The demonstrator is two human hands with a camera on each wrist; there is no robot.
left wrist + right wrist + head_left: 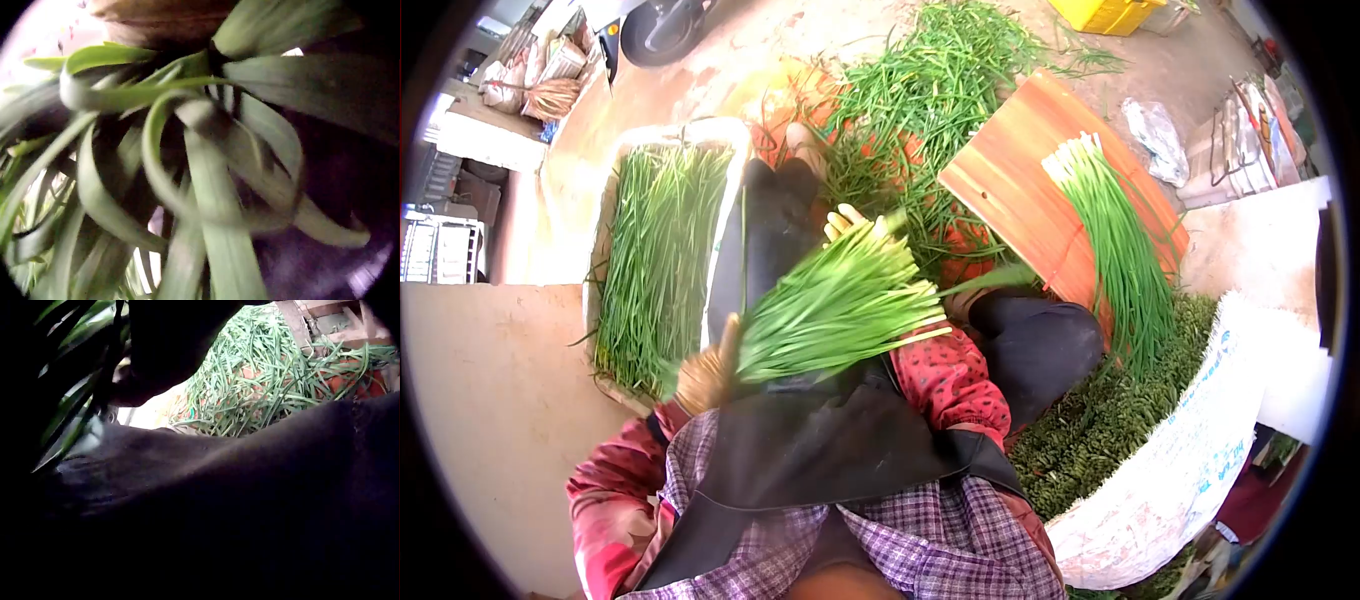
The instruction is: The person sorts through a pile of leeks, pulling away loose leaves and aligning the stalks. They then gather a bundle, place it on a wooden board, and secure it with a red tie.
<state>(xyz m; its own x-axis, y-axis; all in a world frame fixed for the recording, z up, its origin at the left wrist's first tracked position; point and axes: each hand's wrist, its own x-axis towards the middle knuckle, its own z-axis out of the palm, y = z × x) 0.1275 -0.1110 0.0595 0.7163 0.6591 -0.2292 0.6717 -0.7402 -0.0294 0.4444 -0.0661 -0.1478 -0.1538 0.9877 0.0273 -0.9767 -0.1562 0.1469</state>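
- The left hand, in a tan glove, has its fingers curled round the base of a bunch of green leaves, held over the lap; the leaves fan out up and to the right from the grip and are blurred.
- In the left wrist view the same leaves fill the frame, broad and bent, with dark cloth behind them.
- The right hand is at the far end of the bunch, its pale fingers showing above the leaf tips; whether it pinches the leaves or only touches them cannot be told.
- Below the bunch lies a dark apron over a checked shirt.
- Beyond the right hand, a loose heap of green stalks lies on the ground.
- To the right of the grip a wooden board leans tilted, with a tidy bundle of stalks lying on it.
- To the left of the grip a white tray holds stalks laid lengthwise.
- Lower right, a white sack edges a mass of packed greens.
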